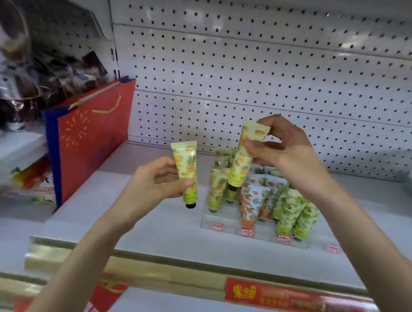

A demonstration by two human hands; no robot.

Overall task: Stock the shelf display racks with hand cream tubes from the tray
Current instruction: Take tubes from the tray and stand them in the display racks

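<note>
My left hand [155, 179] grips a yellow pineapple-print hand cream tube [185, 171], cap down, to the left of the clear display rack [228, 223]. My right hand [282, 148] pinches a second pineapple tube [244, 154] near its crimped top, holding it cap down just above the rack's left column. That column holds several pineapple tubes [216, 190]. Orange-print tubes [252, 201] fill the middle column and green-print tubes [295, 216] the right one. No tray is in view.
The rack stands on a white shelf [142, 220] backed by pegboard [259, 72]. A red and blue gift bag [87, 138] leans at the shelf's left end, with packaged goods [19, 60] beyond it. A red price strip [294, 301] runs along the shelf's front edge.
</note>
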